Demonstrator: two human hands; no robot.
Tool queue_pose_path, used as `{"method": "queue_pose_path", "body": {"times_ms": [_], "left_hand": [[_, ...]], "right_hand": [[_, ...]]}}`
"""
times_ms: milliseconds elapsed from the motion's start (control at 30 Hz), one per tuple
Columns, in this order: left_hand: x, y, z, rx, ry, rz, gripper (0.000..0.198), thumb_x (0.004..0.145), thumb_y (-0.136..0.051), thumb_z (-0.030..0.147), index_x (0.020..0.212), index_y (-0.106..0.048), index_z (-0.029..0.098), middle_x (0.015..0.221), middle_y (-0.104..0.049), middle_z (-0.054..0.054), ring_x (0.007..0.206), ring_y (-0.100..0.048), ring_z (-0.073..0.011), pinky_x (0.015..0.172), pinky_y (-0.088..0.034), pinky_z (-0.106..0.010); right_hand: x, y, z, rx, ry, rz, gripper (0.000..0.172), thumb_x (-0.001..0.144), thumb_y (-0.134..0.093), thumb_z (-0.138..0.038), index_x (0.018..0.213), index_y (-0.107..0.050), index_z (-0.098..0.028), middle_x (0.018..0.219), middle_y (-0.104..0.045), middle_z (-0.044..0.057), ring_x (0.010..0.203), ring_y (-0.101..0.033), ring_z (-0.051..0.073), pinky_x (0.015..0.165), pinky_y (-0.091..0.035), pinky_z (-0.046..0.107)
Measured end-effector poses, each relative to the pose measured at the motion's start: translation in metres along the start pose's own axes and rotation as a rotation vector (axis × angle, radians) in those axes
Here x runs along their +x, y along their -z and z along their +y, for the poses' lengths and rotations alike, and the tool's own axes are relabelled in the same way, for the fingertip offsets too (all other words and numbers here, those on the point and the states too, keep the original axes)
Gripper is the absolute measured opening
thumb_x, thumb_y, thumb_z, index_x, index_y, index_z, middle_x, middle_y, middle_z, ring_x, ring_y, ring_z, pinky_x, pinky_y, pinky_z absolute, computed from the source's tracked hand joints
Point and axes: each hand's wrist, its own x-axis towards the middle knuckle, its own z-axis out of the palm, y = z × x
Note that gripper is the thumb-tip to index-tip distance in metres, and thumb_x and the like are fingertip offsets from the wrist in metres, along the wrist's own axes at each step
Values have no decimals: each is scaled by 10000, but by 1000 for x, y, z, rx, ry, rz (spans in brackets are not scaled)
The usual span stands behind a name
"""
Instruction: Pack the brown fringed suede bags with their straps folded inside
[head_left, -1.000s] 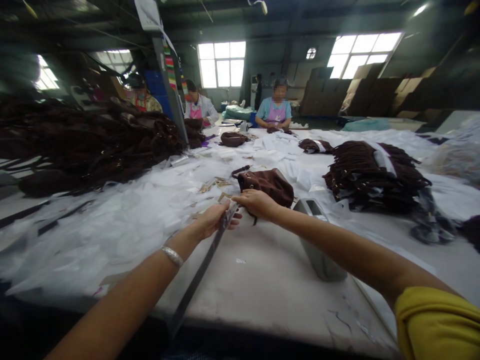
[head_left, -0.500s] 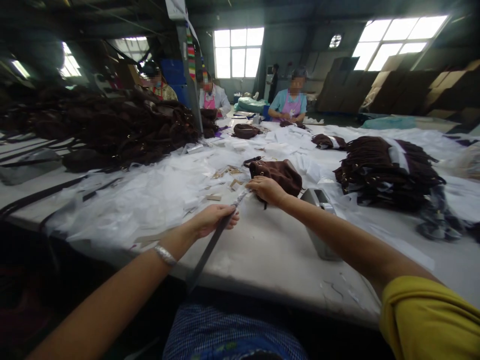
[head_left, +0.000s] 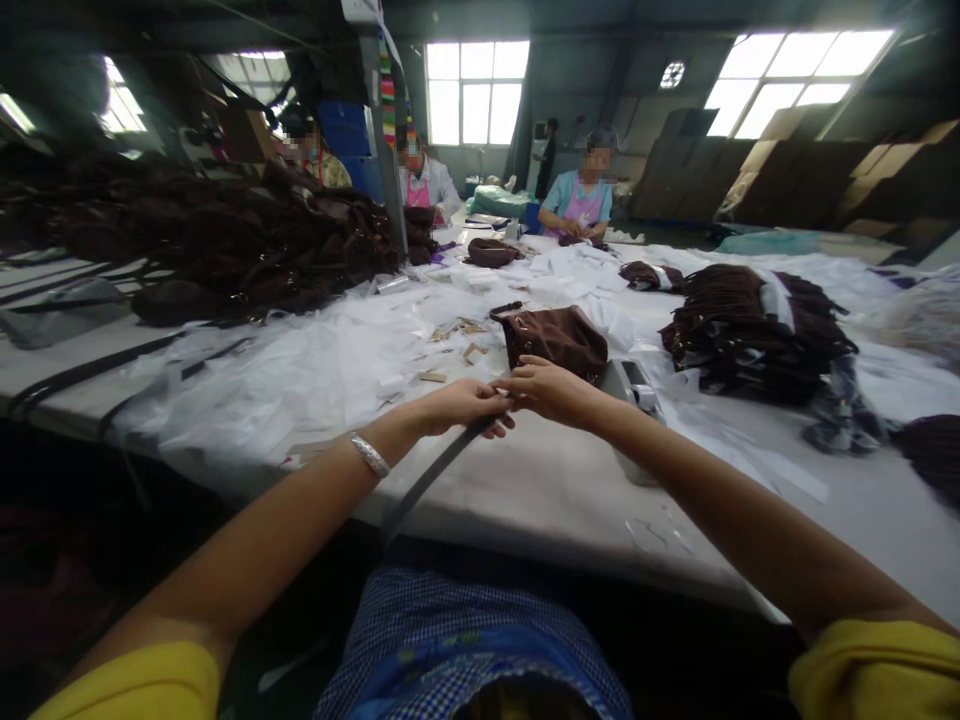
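Observation:
A dark strap (head_left: 439, 462) runs from my hands down over the table's front edge. My left hand (head_left: 469, 405) is closed on it, thumb on top. Beside it, fingertips touching or nearly so, my right hand (head_left: 551, 392) pinches at the strap's upper end; the exact end is hidden by the fingers. Just behind my right hand lies a brown bag (head_left: 559, 335) with small metal fittings and a short strap at its top left. A grey tape dispenser (head_left: 636, 385) stands right of the bag, partly covered by my right forearm.
Clear plastic and white sheets (head_left: 300, 375) cover the table's left and middle. A large heap of brown bags (head_left: 285, 235) lies back left, near a metal post (head_left: 394, 190). Stacked dark fringed pieces (head_left: 757, 330) are on the right. Co-workers (head_left: 581, 200) sit across the table.
My left hand has moved up and right along with the strap to meet my right hand. My right hand has shifted slightly right. The view has tilted down a little.

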Motion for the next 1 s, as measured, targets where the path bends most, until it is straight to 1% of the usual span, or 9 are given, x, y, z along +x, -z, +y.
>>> {"method": "queue_pose_path", "body": {"times_ms": [133,300,367,467,600,700,833,900,1000], "left_hand": [[-57,-5,-39,60,31,-186,429,798,-686,529,1031,-670,169,964,-752,-131,802,-710,-209,743,-544,-317],[-160,20,-103,168,349,-415,312,782,-691,455,990,-723,225,834,-756,-49,794,-702,-228,782,-524,-324],[-193,39,-112,242,451,-367,235,801,-656,424,910,-731,229,798,-751,-41,738,-691,-224,724,-513,-309],[-217,63,-98,585,437,-70,185,833,-594,361,765,-716,240,691,-718,-27,632,-652,-211,594,-449,-270],[-198,58,-47,1107,106,308,148,731,-639,127,655,-684,246,638,-671,-22,613,-617,-211,577,-395,-271],[-161,30,-4,1401,-102,216,237,723,-593,-6,691,-651,221,646,-651,-20,635,-620,-205,631,-424,-284],[-119,-6,29,1833,-388,55,135,832,-566,52,796,-624,168,727,-666,-62,688,-643,-233,632,-441,-330],[-105,-17,30,1900,-558,63,95,855,-574,97,799,-608,166,738,-661,-61,697,-640,-230,624,-441,-338],[-86,-32,10,1842,-783,21,69,866,-594,144,804,-605,174,750,-667,-47,694,-625,-206,622,-444,-335]], "right_hand": [[-29,6,-1,-47,-62,39,170,899,-588,-176,867,-749,-217,854,-684,61,846,-596,194,939,-405,355],[-74,-10,1,-209,-209,-91,260,846,-561,-66,725,-719,-233,781,-675,43,852,-603,205,1076,-310,423],[-84,-19,1,-238,-258,-208,288,818,-551,-25,682,-710,-223,754,-680,56,865,-622,224,1108,-283,462],[-82,-26,-12,-176,-303,-288,324,786,-531,28,811,-748,-212,834,-724,86,899,-660,239,1133,-259,510],[-55,-24,-54,131,-191,-141,529,840,-628,-126,1359,-556,-190,1356,-589,145,1274,-526,277,1171,-230,507],[-35,-21,-95,485,-101,-150,749,859,-667,-440,1499,-368,-191,1491,-449,149,1366,-427,300,1138,-321,472],[-37,-27,-131,953,-203,-203,683,897,-597,-508,1480,-401,-210,1230,-672,110,1111,-635,266,997,-469,416],[-44,-33,-136,1191,-327,-176,549,950,-486,-546,1365,-547,-191,1082,-720,97,1003,-669,241,936,-500,395],[-49,-46,-131,1585,-557,-24,658,973,-296,-642,1172,-663,-134,1002,-717,120,937,-678,222,880,-517,367]]}}
